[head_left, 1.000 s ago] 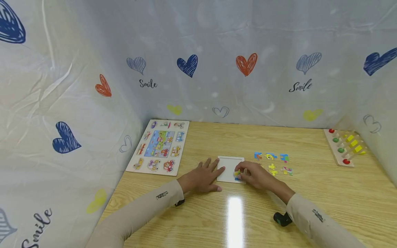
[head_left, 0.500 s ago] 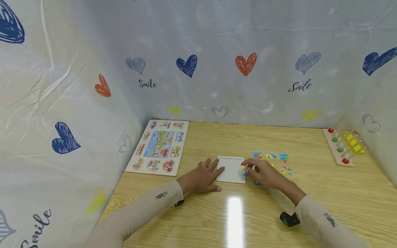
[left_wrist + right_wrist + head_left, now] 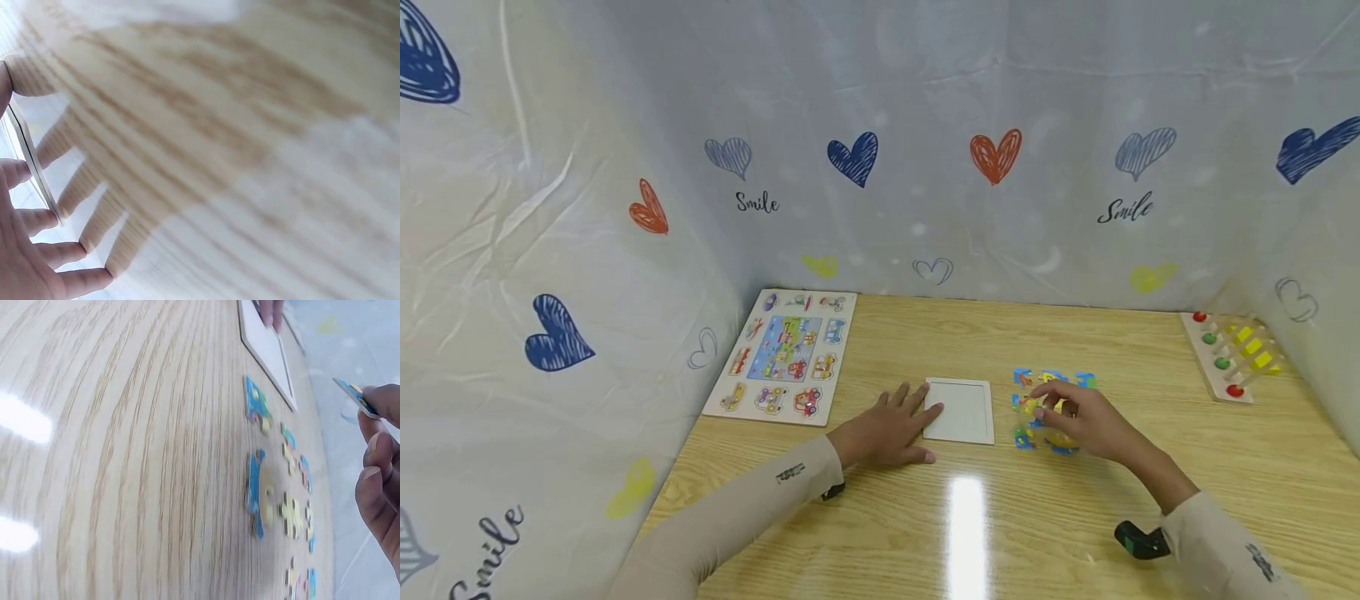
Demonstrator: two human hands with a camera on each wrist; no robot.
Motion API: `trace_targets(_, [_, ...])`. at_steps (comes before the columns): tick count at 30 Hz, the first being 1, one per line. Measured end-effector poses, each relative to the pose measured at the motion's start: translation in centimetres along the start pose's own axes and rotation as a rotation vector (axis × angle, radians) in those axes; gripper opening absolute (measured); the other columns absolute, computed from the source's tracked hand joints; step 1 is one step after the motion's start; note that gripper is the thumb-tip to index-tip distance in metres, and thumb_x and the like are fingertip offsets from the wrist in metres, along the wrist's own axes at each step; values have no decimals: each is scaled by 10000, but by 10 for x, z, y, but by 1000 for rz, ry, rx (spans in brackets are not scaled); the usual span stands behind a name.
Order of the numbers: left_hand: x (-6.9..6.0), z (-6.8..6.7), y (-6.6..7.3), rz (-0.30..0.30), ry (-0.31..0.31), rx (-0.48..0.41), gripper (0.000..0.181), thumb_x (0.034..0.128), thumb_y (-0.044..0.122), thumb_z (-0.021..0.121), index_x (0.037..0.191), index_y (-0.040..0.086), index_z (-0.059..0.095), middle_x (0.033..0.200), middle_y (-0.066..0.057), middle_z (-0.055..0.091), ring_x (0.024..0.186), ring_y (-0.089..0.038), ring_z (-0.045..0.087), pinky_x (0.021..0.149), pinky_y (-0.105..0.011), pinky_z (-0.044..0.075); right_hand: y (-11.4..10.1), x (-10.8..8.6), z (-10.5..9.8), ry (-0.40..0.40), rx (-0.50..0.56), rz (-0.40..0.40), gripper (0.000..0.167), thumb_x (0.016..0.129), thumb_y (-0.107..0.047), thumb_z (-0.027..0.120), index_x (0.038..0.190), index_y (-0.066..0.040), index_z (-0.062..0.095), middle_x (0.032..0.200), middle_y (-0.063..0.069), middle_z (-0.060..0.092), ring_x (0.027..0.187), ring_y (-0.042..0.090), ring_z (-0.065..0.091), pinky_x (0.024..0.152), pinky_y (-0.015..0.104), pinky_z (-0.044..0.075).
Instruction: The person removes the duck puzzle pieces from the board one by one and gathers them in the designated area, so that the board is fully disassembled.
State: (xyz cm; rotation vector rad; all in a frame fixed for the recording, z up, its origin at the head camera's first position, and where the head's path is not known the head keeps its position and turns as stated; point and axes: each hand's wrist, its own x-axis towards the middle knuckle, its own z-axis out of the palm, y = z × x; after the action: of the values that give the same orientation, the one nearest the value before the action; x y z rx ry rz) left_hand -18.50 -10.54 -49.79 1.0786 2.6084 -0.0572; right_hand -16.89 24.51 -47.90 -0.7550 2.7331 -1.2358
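Observation:
My left hand (image 3: 891, 429) lies with fingers spread, its fingertips touching the left edge of a white puzzle tray (image 3: 966, 412). The tray is flat on the table with a plain white inside. To the right of the tray my right hand (image 3: 1086, 421) is raised over several loose jigsaw pieces (image 3: 1023, 438). Between thumb and fingertip it pinches one blue and yellow jigsaw piece (image 3: 357, 397), seen tilted in the right wrist view. Gaps separate the pieces on the table, such as a blue-edged piece (image 3: 255, 494); the hand hides part of them in the head view.
A larger wooden picture puzzle board (image 3: 842, 333) lies at the back left. At the far right stands a wooden peg toy (image 3: 1221, 375) with red and green pieces, beside something yellow. A printed curtain (image 3: 925, 225) closes off the table's back and sides.
My right hand has moved right, away from the white tray to above the loose pieces, carrying the jigsaw piece along. My left hand has stayed in place at the tray's edge.

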Motion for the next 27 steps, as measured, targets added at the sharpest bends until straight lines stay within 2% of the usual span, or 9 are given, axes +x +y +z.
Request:
trace_targets(4, [-1, 1, 0, 4, 3, 4, 821, 978, 703, 360, 1632, 257, 140, 1693, -144, 59, 1529, -438, 152, 1148, -605, 321, 7, -13, -7, 16, -11, 12, 248, 975, -111, 662, 1206, -23, 666, 931, 39, 658, 548, 41, 459, 490, 244, 406])
trace_targets(8, [-1, 3, 0, 2, 0, 17, 826, 977, 711, 347, 1633, 259, 129, 1692, -145, 53, 1527, -441, 155, 1145, -605, 325, 13, -23, -13, 22, -21, 37, 211, 973, -104, 663, 1171, -34, 675, 924, 40, 661, 573, 47, 482, 500, 244, 409])
trace_targets(15, [-2, 2, -1, 10, 5, 8, 822, 981, 704, 351, 1633, 255, 131, 1692, -148, 47, 1524, -446, 159, 1144, -606, 326, 23, -37, -24, 15, 22, 52, 207, 960, -59, 667, 1161, -13, 656, 967, 85, 639, 639, 114, 581, 553, 242, 456])
trace_targets(20, [-1, 2, -1, 17, 17, 10, 825, 979, 710, 344, 1632, 251, 137, 1691, -153, 53, 1522, -451, 163, 1142, -606, 329, 33, -46, -29, 15, 29, 90, 200, 968, -43, 653, 1162, -1, 635, 913, 63, 623, 612, 121, 585, 553, 240, 466])
trace_targets(27, [0, 3, -1, 15, 16, 15, 829, 974, 719, 332, 1633, 260, 127, 1694, -144, 49, 1524, -446, 160, 1144, -601, 330, 44, -56, -31, -20, 21, 151, 154, 969, -49, 652, 1120, -22, 638, 844, 14, 602, 526, 52, 475, 486, 250, 419])
